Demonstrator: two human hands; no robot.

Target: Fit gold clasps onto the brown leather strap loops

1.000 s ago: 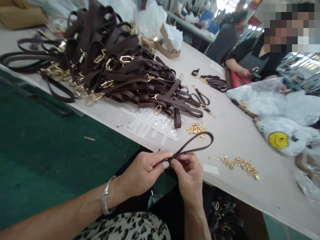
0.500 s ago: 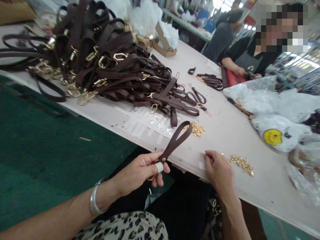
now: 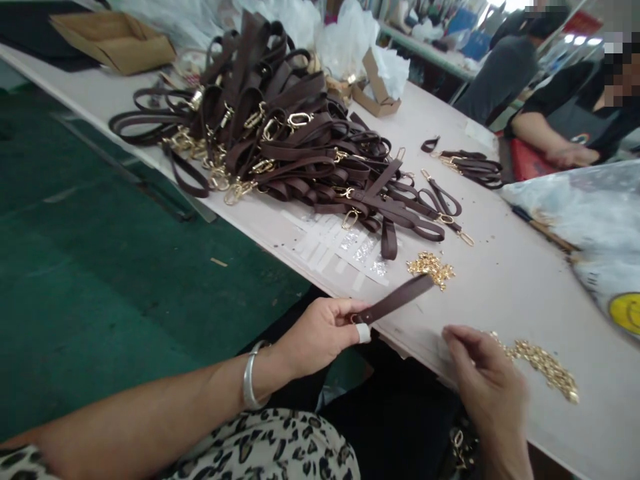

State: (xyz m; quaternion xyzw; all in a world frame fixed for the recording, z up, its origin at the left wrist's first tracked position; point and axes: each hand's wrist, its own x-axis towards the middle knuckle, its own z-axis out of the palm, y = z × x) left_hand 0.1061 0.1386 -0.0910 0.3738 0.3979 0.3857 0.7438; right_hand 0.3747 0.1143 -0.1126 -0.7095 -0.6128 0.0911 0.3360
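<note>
My left hand [image 3: 320, 333] pinches the end of a short dark brown leather strap [image 3: 397, 300], which sticks out to the right over the table's near edge. A white tape wraps one fingertip, and a silver bangle sits on the wrist. My right hand [image 3: 487, 387] rests on the pale table [image 3: 505, 267] beside a heap of small gold metal pieces [image 3: 543, 363], fingers curled; whether it holds one is unclear. A second small gold heap [image 3: 431, 267] lies just beyond the strap's tip.
A big pile of brown straps with gold clasps [image 3: 280, 140] fills the far left of the table. A few finished straps [image 3: 470, 167] lie farther right. Cardboard boxes [image 3: 377, 87], plastic bags [image 3: 580, 220] and a seated person's arm [image 3: 550, 143] are at the back right. Green floor lies left.
My right hand let go of the strap and moved right to the gold pieces. My left hand keeps the strap, which now lies flatter. The camera swung left.
</note>
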